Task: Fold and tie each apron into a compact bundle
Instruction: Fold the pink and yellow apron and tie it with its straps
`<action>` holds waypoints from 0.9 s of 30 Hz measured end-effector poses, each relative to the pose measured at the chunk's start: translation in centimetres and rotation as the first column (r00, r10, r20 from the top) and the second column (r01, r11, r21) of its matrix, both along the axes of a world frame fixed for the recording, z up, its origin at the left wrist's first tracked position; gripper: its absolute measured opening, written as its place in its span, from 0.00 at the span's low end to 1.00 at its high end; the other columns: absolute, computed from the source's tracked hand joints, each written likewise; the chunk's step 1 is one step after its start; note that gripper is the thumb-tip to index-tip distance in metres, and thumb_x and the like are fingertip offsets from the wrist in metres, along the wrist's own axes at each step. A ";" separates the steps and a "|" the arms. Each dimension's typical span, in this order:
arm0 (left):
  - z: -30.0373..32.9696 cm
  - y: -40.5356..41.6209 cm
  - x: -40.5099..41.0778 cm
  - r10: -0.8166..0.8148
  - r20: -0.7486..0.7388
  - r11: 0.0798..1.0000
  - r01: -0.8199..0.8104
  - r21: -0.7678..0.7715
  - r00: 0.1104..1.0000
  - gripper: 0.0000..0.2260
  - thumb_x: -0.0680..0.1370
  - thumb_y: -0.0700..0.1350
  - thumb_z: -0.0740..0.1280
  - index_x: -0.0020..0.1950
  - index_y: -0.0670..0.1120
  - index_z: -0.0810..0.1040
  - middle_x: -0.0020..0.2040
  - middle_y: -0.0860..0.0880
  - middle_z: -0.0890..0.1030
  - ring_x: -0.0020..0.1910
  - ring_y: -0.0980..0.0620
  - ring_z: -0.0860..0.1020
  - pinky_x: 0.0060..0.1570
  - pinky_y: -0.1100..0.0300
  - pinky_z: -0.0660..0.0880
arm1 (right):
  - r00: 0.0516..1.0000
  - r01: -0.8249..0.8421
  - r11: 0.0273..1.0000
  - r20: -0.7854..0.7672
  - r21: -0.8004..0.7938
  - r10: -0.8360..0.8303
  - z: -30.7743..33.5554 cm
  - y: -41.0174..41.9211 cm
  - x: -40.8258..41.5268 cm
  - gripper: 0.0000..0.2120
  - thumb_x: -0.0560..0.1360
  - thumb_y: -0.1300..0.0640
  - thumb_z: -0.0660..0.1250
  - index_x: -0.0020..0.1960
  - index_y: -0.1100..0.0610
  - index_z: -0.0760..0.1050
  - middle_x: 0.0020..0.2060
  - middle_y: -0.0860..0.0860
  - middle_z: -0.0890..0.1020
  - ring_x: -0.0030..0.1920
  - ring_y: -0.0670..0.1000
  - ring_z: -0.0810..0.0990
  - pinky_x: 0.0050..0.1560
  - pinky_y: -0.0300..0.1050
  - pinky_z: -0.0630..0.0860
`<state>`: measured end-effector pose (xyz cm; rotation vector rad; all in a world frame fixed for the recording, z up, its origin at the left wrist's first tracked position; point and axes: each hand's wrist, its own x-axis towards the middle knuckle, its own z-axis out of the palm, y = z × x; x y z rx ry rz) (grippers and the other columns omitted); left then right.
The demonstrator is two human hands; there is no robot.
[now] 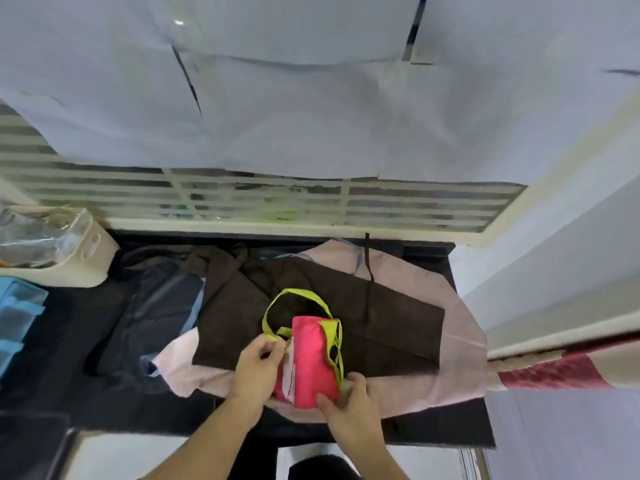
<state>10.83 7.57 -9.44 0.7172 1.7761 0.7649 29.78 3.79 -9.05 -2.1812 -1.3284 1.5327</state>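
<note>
A pink apron (308,358) is folded into a narrow upright bundle on top of a flat brown apron (381,323). Its yellow-green strap (294,296) loops out behind it and runs down its right side. My left hand (258,368) pinches the strap's end at the bundle's left edge. My right hand (349,403) grips the bundle's lower right corner, thumb on the front. Under the brown apron lies a pale pink apron (460,348), and a dark navy one (156,306) lies to the left.
The aprons lie on a black counter (52,393) below a louvred window (415,206). A cream plastic basket (93,258) with clear bags stands at the far left, with blue boxes (17,313) in front of it. A red and cream cloth (561,372) is at the right.
</note>
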 end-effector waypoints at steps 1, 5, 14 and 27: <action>-0.2 -0.1 0.1 -0.001 0.002 1.000 0.001 -0.016 1.000 0.11 0.83 0.46 0.68 0.41 0.48 0.81 0.42 0.47 0.85 0.48 0.43 0.83 0.55 0.42 0.80 | 0.999 0.030 1.000 -0.019 -0.003 -0.030 -0.1 0.7 -0.8 0.29 0.73 0.45 0.75 0.67 0.48 0.65 0.60 0.48 0.74 0.54 0.47 0.77 0.62 0.45 0.76; 1.1 -0.1 0.5 -0.065 0.012 0.995 0.065 -0.078 0.998 0.12 0.84 0.47 0.67 0.44 0.43 0.80 0.41 0.46 0.84 0.46 0.46 0.83 0.51 0.50 0.80 | 0.978 0.168 0.982 -0.113 -0.084 -0.177 0.5 3.5 -2.5 0.22 0.76 0.50 0.69 0.67 0.50 0.67 0.52 0.50 0.80 0.48 0.49 0.81 0.45 0.45 0.79; 3.5 2.8 0.3 -0.080 0.156 0.949 0.123 -0.290 0.985 0.23 0.78 0.56 0.75 0.66 0.55 0.68 0.61 0.52 0.80 0.56 0.50 0.81 0.52 0.55 0.79 | 0.995 -0.028 0.999 -0.097 -0.044 0.024 -0.3 6.9 -3.9 0.19 0.74 0.49 0.76 0.62 0.49 0.74 0.50 0.46 0.81 0.49 0.46 0.82 0.53 0.46 0.82; 7.3 5.6 -5.2 -0.001 0.245 0.999 0.009 -0.033 0.970 0.27 0.76 0.35 0.76 0.66 0.61 0.75 0.53 0.49 0.87 0.54 0.47 0.85 0.54 0.46 0.82 | 0.888 0.371 0.924 -0.327 0.091 -0.324 6.6 9.6 -3.7 0.14 0.78 0.70 0.63 0.43 0.54 0.81 0.34 0.54 0.80 0.34 0.54 0.78 0.39 0.52 0.79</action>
